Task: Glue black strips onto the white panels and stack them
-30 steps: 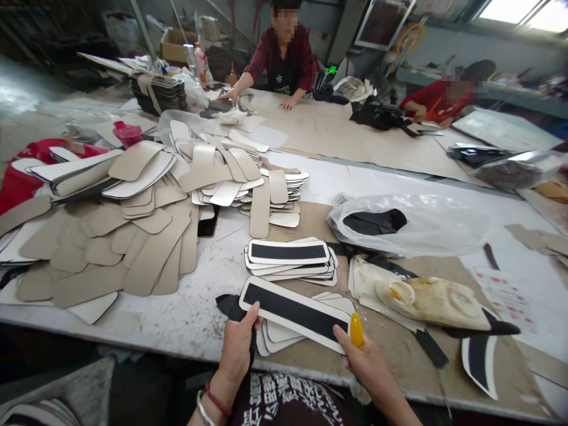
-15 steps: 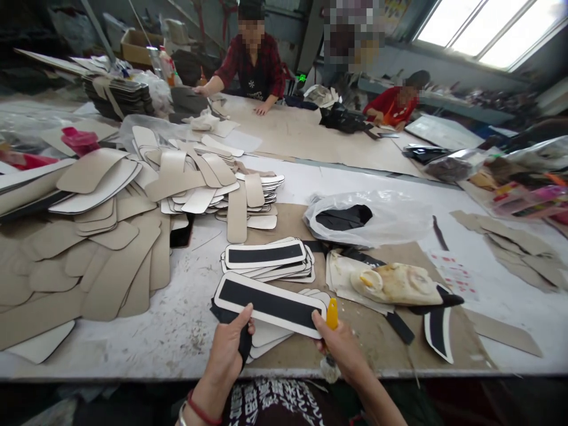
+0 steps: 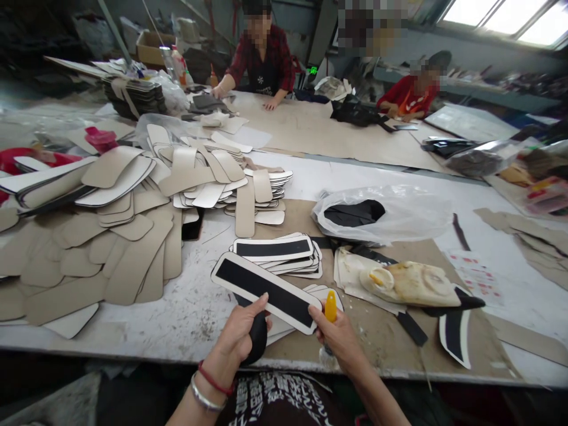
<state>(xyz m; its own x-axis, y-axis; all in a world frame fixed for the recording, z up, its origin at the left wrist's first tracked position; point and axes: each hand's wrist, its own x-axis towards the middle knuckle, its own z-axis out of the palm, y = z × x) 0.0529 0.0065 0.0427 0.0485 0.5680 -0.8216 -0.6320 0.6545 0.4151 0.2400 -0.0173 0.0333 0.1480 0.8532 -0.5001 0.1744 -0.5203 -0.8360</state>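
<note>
Between my hands is a long white rounded panel [image 3: 246,279] with a black strip down its middle, tilted with its left end higher. My left hand [image 3: 239,331] is closed on its lower edge, thumb on top, with folded black material [image 3: 257,338] also in that hand. My right hand [image 3: 341,340] pinches the panel's right end and holds a yellow-handled tool [image 3: 330,307], apparently a brush; its lower end is partly hidden. Just beyond lies a stack of similar panels [image 3: 275,249]. Under the held panel, more white pieces [image 3: 284,331] are partly covered.
Beige pieces [image 3: 137,260] heap up at left. A plastic bag [image 3: 412,213] holds black pieces. To the right lie a stained glue container [image 3: 412,283], a loose black-striped panel [image 3: 456,337] and brown board [image 3: 381,337]. Two people work across the table, one in plaid [image 3: 284,59].
The held panel has tilted more steeply, its right end lower relative to the left. My left hand has slid along it towards the right hand. The whole view has shifted slightly.
</note>
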